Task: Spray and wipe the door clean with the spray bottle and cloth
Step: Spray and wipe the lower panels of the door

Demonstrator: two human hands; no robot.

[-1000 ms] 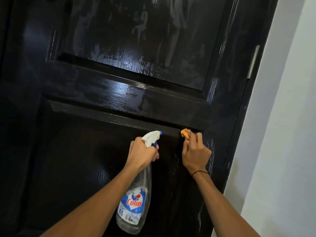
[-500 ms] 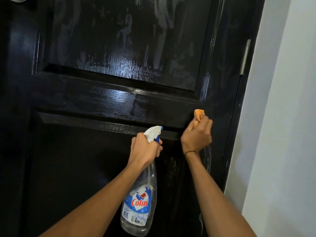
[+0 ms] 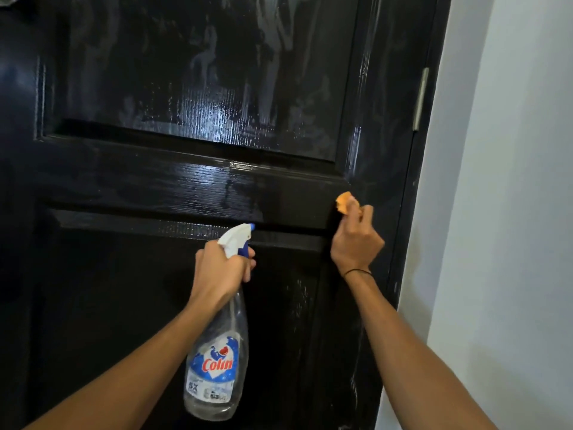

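Nearest the camera, 2 bare forearms reach up toward a black door. The left hand has its fingers curled round the neck of a clear spray bottle, just under the white and blue trigger head, whose nozzle points at the door; the bottle's body hangs below that grip, its blue label reading "Colin". To the right of that grip and a little higher, the right hand, a thin black band at its wrist, grips a bunched orange cloth, of which only a small tuft shows above the fingers. The cloth seems to touch the door's middle rail, though contact is hard to confirm. Above both grips, the upper panel shows pale wet streaks. Right of the cloth hand runs a pale wall.
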